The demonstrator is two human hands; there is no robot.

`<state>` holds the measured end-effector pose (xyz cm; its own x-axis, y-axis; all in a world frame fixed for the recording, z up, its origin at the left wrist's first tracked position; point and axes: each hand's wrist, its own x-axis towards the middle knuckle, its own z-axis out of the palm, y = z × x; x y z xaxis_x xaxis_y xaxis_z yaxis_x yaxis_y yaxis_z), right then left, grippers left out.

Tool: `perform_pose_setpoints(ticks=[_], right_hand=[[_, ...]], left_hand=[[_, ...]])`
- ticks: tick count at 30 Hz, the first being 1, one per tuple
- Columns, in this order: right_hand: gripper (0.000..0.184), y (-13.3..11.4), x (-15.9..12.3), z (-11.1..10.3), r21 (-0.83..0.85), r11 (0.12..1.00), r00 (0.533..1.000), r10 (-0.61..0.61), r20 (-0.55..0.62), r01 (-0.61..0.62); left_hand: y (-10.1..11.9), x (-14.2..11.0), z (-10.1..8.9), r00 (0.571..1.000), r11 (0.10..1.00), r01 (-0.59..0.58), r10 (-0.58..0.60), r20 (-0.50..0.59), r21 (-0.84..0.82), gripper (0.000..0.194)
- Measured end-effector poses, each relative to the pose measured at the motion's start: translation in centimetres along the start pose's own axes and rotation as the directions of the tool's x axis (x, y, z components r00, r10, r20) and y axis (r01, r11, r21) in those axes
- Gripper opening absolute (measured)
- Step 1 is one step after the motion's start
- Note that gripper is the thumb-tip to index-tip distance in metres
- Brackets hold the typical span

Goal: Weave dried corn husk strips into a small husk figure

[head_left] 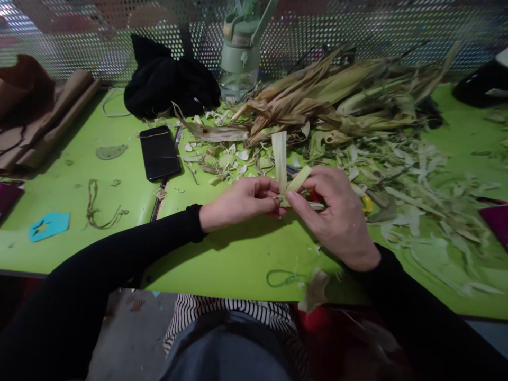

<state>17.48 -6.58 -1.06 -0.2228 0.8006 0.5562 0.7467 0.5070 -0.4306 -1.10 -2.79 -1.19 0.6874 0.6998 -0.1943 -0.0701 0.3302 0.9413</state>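
Note:
Between my two hands are pale green corn husk strips (pixel 280 159), crossing at my fingertips; one stands upright and another leans to the right. My left hand (pixel 248 203) is closed, pinching the strips where they meet. My right hand (pixel 335 211) is closed too, its thumb and fingers on the leaning strip and the crossing. Partly hidden behind my right hand is a tool with red and yellow on it (pixel 367 203). Beyond the hands lies a heap of dried corn husks (pixel 309 100), with many torn husk scraps (pixel 413 164) spread to the right.
A black phone (pixel 160 152) lies left of my hands on the green table (pixel 238 259). Behind it are black cloth (pixel 166 84) and a water bottle (pixel 240 58). Brown paper (pixel 43 127), a blue paper piece (pixel 50 226) and twine (pixel 101 211) lie left. A perforated metal screen (pixel 99 42) stands behind.

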Motion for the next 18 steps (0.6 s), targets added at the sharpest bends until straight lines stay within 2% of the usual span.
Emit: perform_pose_setpoints(ticks=[4, 7, 11, 15, 18], right_hand=[[0.013, 0.14, 0.01, 0.04, 0.004, 0.996, 0.993, 0.088, 0.079, -0.088], [0.017, 0.29, 0.03, 0.10, 0.030, 0.986, 0.979, 0.156, 0.134, -0.161], [0.018, 0.26, 0.07, 0.02, -0.016, 0.993, 0.983, 0.119, 0.141, -0.118], [0.013, -0.17, 0.00, -0.17, -0.004, 0.997, 0.992, 0.080, 0.098, -0.080], [0.010, -0.32, -0.09, -0.24, 0.147, 0.974, 0.981, 0.158, 0.115, -0.174]], left_hand=[[0.02, -0.17, 0.16, 0.999, 0.998, -0.038, 0.040, -0.034, 0.057, 0.010], [-0.06, -0.18, 0.16, 0.997, 0.998, -0.052, 0.054, -0.052, 0.026, 0.009], [-0.11, -0.04, 0.01, 0.990, 0.997, -0.078, 0.080, -0.120, 0.023, 0.007], [-0.15, 0.10, -0.08, 0.979, 0.980, -0.084, 0.115, -0.168, 0.182, 0.012], [-0.15, 0.09, -0.06, 0.969, 0.916, -0.095, 0.175, -0.176, 0.390, 0.013]])
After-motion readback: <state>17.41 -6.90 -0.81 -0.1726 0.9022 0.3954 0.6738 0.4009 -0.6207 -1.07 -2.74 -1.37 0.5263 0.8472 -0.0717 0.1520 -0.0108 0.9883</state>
